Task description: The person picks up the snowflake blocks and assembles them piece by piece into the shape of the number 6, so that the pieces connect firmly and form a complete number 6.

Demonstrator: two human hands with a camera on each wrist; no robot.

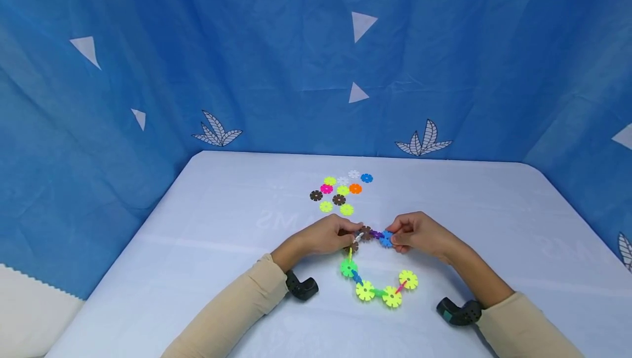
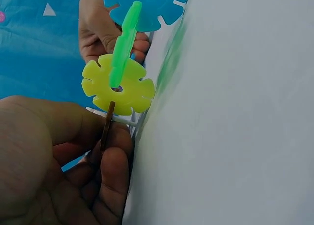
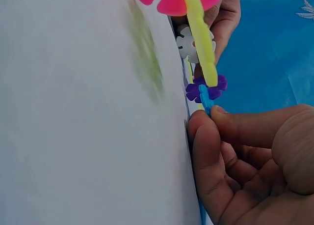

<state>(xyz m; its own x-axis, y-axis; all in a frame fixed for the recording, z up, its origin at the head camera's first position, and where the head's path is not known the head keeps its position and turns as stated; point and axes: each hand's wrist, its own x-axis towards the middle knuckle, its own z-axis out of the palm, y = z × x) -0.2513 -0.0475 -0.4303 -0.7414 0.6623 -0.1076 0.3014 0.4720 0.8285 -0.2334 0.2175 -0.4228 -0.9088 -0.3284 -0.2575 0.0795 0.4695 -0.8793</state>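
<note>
A curved chain of slotted plastic snowflake discs lies between the hands. At its upper left, my left hand (image 1: pixel 326 234) pinches a brown disc (image 2: pixel 106 129), with a white disc (image 1: pixel 359 237) right at the fingertips. My right hand (image 1: pixel 422 233) pinches the light blue disc (image 1: pixel 385 239) at the chain's upper end between thumb and index finger. A purple disc (image 3: pixel 216 85) slots into that blue one, and another brown disc (image 1: pixel 366 233) comes after it. Downward the chain bends through a green disc (image 1: pixel 348 268) and a yellow disc (image 1: pixel 365 291) to a yellow end disc (image 1: pixel 408 279).
Several loose discs lie beyond the hands, among them an orange disc (image 1: pixel 355 188), a pink disc (image 1: pixel 326 188) and a blue disc (image 1: pixel 366 178). The white-covered table (image 1: pixel 237 182) meets a blue curtain (image 1: pixel 296 62) at the back. Black wrist devices sit below both wrists.
</note>
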